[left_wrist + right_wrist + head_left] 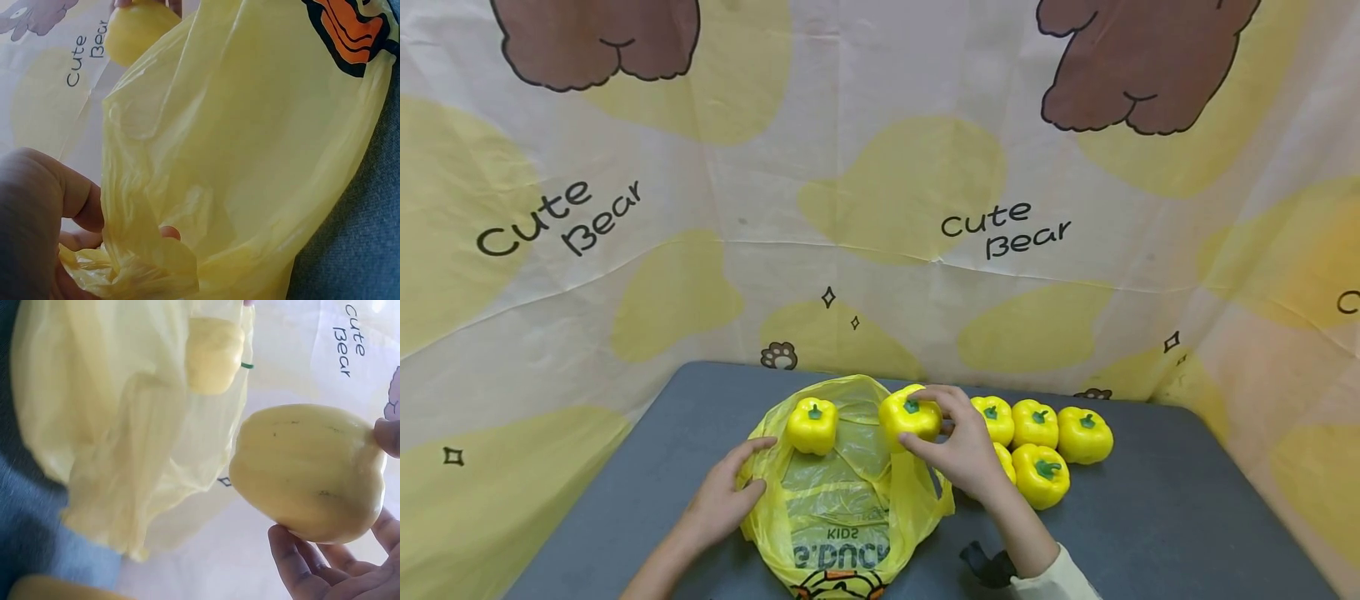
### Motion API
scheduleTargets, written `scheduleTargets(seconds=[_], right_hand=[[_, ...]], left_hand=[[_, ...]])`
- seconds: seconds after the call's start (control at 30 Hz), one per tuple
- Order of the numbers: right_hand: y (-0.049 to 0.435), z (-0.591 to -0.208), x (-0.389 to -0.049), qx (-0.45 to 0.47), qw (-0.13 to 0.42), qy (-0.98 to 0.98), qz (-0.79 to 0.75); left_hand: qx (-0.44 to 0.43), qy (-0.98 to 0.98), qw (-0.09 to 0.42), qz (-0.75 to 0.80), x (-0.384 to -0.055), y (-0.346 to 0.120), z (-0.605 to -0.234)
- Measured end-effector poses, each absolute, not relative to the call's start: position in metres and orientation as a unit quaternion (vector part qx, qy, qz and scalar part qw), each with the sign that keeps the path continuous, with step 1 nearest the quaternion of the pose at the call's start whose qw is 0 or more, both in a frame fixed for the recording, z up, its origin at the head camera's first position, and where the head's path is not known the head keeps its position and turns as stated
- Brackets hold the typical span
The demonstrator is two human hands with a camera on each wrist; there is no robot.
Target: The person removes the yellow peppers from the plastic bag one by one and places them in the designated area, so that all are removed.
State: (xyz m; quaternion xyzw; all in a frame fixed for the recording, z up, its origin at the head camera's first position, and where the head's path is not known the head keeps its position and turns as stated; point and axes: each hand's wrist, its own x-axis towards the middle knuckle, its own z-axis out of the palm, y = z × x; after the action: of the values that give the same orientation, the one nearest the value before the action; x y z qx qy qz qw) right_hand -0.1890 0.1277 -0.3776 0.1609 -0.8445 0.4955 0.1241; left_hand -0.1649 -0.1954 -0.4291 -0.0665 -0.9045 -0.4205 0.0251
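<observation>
A yellow plastic bag (838, 492) with printed lettering lies with its mouth spread on the table. My left hand (721, 502) grips the left edge of its rim; in the left wrist view, fingers (81, 199) pinch the gathered film. One yellow bell pepper (812, 427) with a green stem sits inside the bag, toward its far left. Over the bag's right rim, my right hand (964, 446) holds another bell pepper (898, 417) between thumb and fingers. That held pepper (309, 475) shows clear of the bag film in the right wrist view.
Several more yellow bell peppers (1041, 475) stand grouped on the dark grey table (1187, 500), right of the bag. A black object (985, 565) is near the right wrist. A printed cloth (880, 200) hangs behind and along the sides of the table.
</observation>
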Motion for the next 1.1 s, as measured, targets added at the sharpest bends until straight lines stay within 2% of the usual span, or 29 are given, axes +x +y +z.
scheduleTargets(seconds=[0.53,1.1], right_hand=[[0.164,-0.370,-0.175,0.167,0.186,-0.849,0.466],[0.212,-0.366,-0.155,0.105,0.226,-0.873,0.420]], left_hand=[[-0.075,-0.908,0.035,-0.411,-0.167,-0.195,-0.429],[-0.076,-0.906,0.045,-0.413,-0.166,-0.196,-0.430]])
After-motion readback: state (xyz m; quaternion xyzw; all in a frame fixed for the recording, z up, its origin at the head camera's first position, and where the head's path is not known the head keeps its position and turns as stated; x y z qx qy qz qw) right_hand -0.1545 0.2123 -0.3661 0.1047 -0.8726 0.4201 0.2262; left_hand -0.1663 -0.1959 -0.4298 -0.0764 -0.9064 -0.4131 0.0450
